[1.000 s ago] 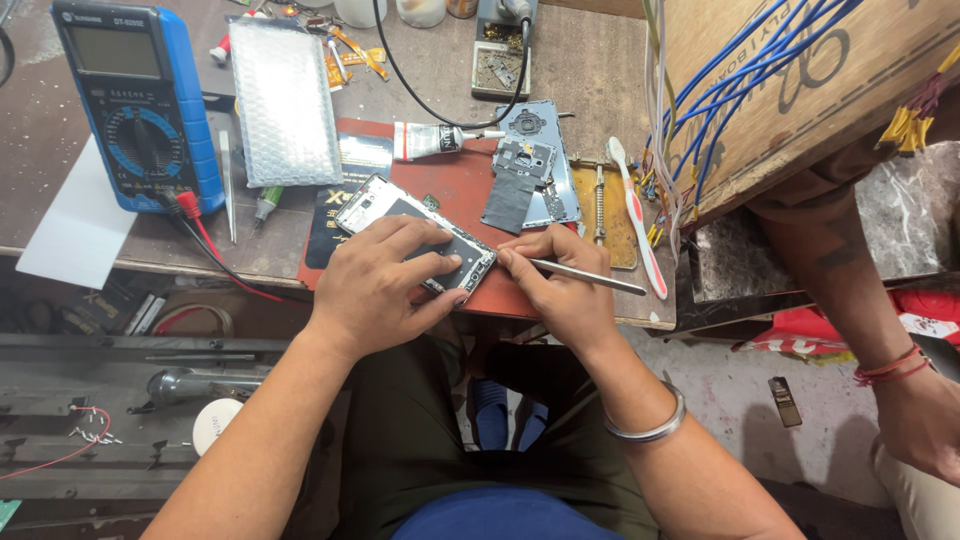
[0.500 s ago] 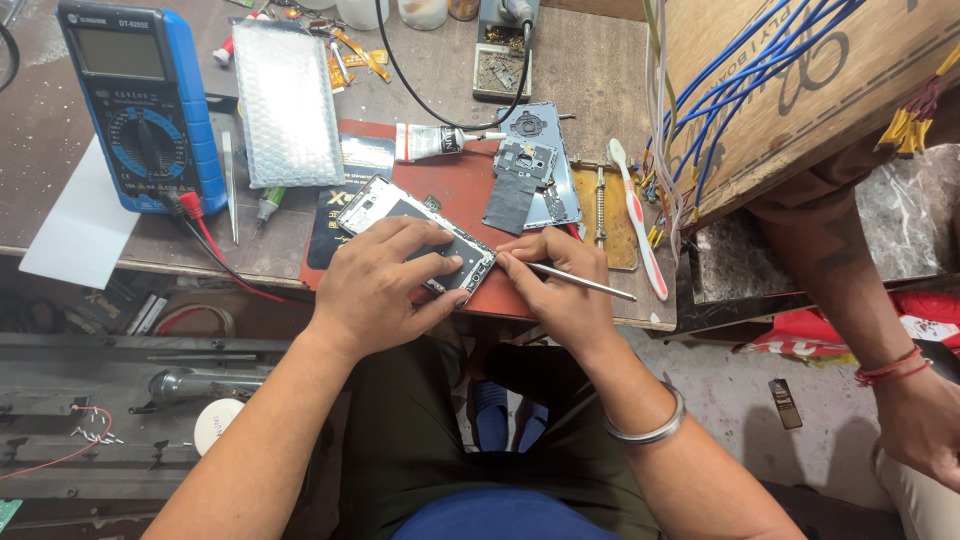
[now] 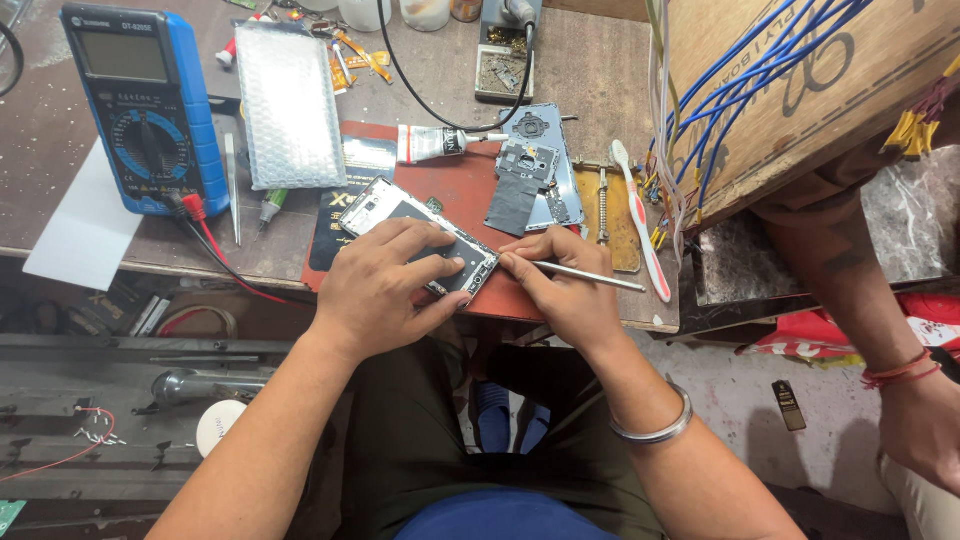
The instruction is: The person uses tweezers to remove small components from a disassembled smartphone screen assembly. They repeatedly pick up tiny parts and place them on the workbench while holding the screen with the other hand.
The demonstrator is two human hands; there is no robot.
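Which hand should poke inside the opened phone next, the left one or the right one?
Probably the right hand: it already holds the thin metal tool, tip at the opened phone near its lower end. The left hand lies flat on the phone, steadying it.

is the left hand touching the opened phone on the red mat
Touching. The head view shows the left hand lying flat across the opened phone, fingers pressing on it, while the right hand holds a thin metal tool beside it.
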